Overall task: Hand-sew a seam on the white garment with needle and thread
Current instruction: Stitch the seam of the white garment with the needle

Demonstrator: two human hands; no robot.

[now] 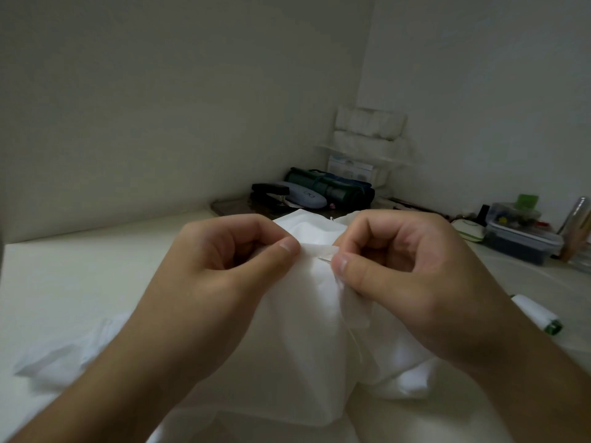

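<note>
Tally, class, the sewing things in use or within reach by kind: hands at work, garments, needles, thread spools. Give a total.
Hands: 2, left hand and right hand, each pinching the fabric
White garment: 1
Needle: 1
Thread spool: 1
Total: 5

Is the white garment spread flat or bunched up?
Bunched up: both hands, left and right, pinch the garment raised, and it hangs in folds.

Both hands, left hand (220, 266) and right hand (403, 266), pinch a folded edge of the white garment (307, 330), the right at a needle (324, 258).
</note>
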